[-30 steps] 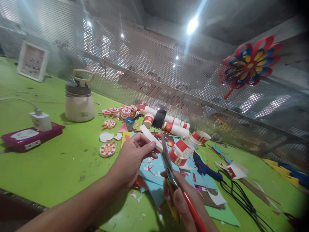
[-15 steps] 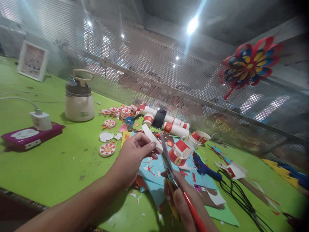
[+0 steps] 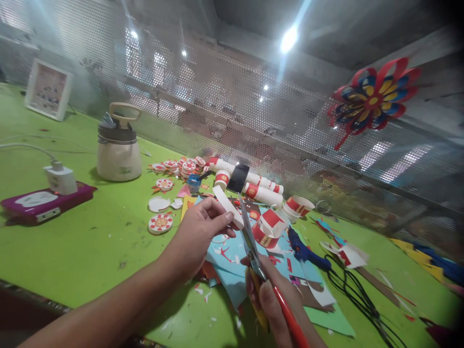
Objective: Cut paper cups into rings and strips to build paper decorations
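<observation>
My left hand (image 3: 203, 229) pinches a curved white paper strip (image 3: 225, 200) between thumb and fingers, above the middle of the green table. My right hand (image 3: 270, 295) is wrapped round scissors (image 3: 254, 258) with one red and one yellow handle. The scissor blades point up and away, beside the right end of the strip. Under both hands lie blue paper sheets (image 3: 230, 280) strewn with scraps. Just beyond the blades is a cut red-and-white paper cup (image 3: 266, 229).
A blue glue gun (image 3: 308, 253) with a black cable lies to the right. Paper cups (image 3: 299, 208), a phone (image 3: 239, 177) and decorated discs (image 3: 160, 223) sit farther back. At left stand a spray bottle (image 3: 119, 154) and a purple power strip (image 3: 47, 200).
The view has shifted very slightly. Both hands, the strip and the scissors keep nearly the same positions.
</observation>
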Action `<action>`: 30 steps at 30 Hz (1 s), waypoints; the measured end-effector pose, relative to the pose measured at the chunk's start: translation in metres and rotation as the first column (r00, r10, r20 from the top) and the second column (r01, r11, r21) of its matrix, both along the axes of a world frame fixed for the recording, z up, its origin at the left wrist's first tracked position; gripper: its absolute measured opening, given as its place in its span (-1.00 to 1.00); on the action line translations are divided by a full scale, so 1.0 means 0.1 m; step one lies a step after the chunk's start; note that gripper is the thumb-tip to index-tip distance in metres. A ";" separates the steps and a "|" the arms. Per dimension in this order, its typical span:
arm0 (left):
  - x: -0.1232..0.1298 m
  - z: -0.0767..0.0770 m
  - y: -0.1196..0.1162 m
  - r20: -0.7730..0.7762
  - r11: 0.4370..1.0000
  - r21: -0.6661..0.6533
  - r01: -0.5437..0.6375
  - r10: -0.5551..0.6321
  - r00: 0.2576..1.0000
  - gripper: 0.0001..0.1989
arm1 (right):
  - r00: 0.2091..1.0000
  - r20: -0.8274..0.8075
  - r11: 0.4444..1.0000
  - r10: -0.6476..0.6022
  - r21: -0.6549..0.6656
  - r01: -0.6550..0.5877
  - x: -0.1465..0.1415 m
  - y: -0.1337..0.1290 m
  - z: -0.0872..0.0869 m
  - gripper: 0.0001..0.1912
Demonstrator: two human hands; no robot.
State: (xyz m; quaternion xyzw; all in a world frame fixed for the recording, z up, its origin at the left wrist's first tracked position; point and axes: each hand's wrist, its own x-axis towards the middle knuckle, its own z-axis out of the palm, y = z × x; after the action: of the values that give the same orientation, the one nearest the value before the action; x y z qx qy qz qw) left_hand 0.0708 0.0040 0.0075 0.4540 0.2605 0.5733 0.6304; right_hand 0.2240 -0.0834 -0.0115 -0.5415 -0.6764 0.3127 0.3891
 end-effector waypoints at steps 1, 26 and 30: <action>0.00 0.00 0.00 -0.003 1.000 0.003 0.002 -0.002 1.000 -0.85 | 1.000 -0.011 1.000 0.001 -0.007 -0.001 -0.01 0.00 0.01 -0.42; 0.03 0.05 -0.05 0.025 0.999 -0.006 -0.036 0.036 0.999 -0.84 | 0.999 0.038 1.000 0.010 -0.004 -0.010 0.01 0.00 0.03 -0.40; 0.02 0.03 -0.03 0.020 1.000 -0.003 -0.029 0.029 0.999 -0.84 | 0.999 0.032 0.999 0.031 0.024 -0.032 0.02 -0.01 0.00 -0.44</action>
State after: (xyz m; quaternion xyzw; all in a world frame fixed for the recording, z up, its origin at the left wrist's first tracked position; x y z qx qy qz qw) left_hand 0.0723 0.0006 0.0106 0.4436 0.2616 0.5864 0.6252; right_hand 0.2259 -0.0839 -0.0111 -0.5308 -0.6949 0.3018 0.3799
